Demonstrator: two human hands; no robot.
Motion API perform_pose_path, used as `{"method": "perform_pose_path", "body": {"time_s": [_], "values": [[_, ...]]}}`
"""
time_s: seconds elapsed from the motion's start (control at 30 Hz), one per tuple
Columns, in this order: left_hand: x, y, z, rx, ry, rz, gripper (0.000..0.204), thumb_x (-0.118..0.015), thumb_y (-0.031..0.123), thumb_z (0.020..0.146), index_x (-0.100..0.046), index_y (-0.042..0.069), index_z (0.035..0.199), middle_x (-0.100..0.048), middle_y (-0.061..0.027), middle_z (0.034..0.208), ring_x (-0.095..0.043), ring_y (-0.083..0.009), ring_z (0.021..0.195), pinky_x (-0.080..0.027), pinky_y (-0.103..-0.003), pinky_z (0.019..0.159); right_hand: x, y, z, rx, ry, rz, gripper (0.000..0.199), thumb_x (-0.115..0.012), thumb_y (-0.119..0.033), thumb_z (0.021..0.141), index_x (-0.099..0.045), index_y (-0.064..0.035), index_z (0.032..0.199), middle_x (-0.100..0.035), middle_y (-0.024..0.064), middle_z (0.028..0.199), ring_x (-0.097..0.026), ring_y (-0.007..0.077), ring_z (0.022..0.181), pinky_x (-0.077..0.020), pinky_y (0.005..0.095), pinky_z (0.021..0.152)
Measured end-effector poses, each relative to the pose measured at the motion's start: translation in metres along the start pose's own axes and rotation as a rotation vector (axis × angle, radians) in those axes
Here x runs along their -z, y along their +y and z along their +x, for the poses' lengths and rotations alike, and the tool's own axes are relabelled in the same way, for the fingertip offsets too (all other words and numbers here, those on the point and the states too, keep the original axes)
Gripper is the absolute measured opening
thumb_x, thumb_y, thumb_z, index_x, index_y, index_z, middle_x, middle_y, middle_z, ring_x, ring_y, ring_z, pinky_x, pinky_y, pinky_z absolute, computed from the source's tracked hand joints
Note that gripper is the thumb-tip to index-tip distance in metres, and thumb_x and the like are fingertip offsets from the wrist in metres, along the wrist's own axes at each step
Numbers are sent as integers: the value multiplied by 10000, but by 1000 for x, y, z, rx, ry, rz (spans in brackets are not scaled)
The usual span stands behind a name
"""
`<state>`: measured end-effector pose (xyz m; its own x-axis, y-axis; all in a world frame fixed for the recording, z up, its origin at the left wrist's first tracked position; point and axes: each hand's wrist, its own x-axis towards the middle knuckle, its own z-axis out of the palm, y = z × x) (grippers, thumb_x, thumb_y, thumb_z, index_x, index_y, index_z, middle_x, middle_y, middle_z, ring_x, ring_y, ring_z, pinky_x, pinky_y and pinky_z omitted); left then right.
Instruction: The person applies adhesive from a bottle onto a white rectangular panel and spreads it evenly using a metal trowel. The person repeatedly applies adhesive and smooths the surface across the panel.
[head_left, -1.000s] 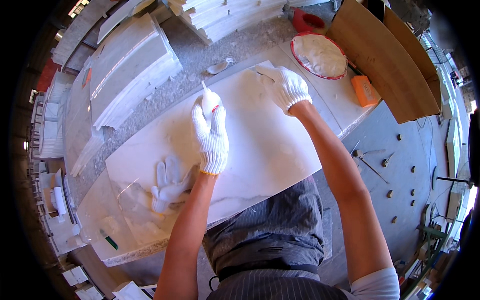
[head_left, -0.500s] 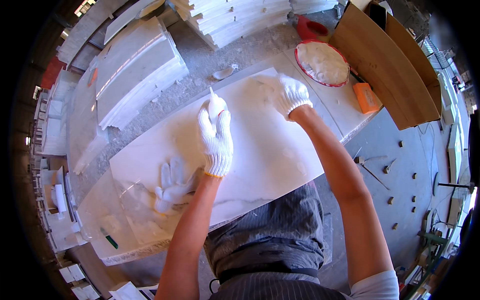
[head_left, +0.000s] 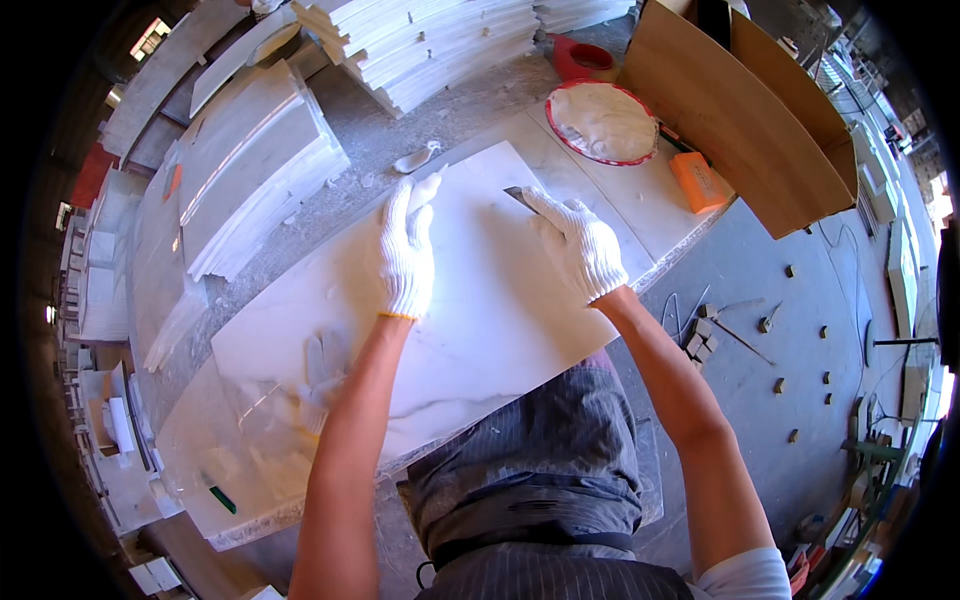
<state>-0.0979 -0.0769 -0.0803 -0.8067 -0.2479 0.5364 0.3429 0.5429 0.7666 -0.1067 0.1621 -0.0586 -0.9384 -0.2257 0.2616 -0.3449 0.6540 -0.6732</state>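
Left hand (head_left: 405, 252) in white glove lies flat, fingers together, pressed on the marble slab (head_left: 480, 330) on the workbench. Right hand (head_left: 578, 245), gloved too, curled around a small scraper (head_left: 521, 197), blade tip touching the slab near its far edge. Red-rimmed bowl (head_left: 601, 121) of white paste and orange block (head_left: 698, 181) sit beyond

A round red-rimmed bowl of white paste (head_left: 603, 121) sits at one o'clock, an orange rectangular block (head_left: 698, 181) beside it, stacked white stone slabs (head_left: 430, 40) at twelve.
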Motion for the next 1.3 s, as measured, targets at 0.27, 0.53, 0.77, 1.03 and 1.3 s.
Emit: {"method": "perform_pose_path", "body": {"time_s": [0.27,0.53,0.77,1.03,1.3], "values": [[-5,-23,38,-271,-119,641,466,-694,38,863,-632,143,1313,-663,-101,1208,-607,-319,1112,-474,-438,969,-5,1,-9,78,116,-126,375,-643,-258,926,-656,-248,1301,-671,174,936,-675,373,746,-548,460,646],[-10,-23,46,-388,-109,918,440,-690,93,844,-632,196,1268,-674,-29,1163,-633,-291,1064,-509,-449,909,-3,-2,-10,66,122,-61,367,-649,-252,923,-668,-244,1289,-670,181,940,-676,371,762,-550,453,664],[-13,-28,48,-363,-130,1004,460,-689,115,862,-626,225,1303,-658,-49,1172,-613,-307,1106,-502,-469,926,-5,1,-10,64,135,-44,357,-652,-249,922,-678,-237,1278,-670,189,946,-677,374,766,-551,451,669],[-15,-26,50,-299,-189,1096,455,-705,160,861,-614,243,1299,-648,-20,1186,-599,-284,1133,-503,-481,908,-5,0,-10,69,146,-43,351,-670,-224,907,-693,-217,1257,-672,185,939,-680,364,760,-553,434,664],[-15,-23,50,-344,-187,1111,441,-697,168,866,-614,247,1292,-646,-11,1176,-598,-274,1134,-505,-470,900,-5,2,-10,74,129,-49,358,-650,-263,927,-669,-234,1283,-677,196,980,-683,375,765,-561,447,660]]}}
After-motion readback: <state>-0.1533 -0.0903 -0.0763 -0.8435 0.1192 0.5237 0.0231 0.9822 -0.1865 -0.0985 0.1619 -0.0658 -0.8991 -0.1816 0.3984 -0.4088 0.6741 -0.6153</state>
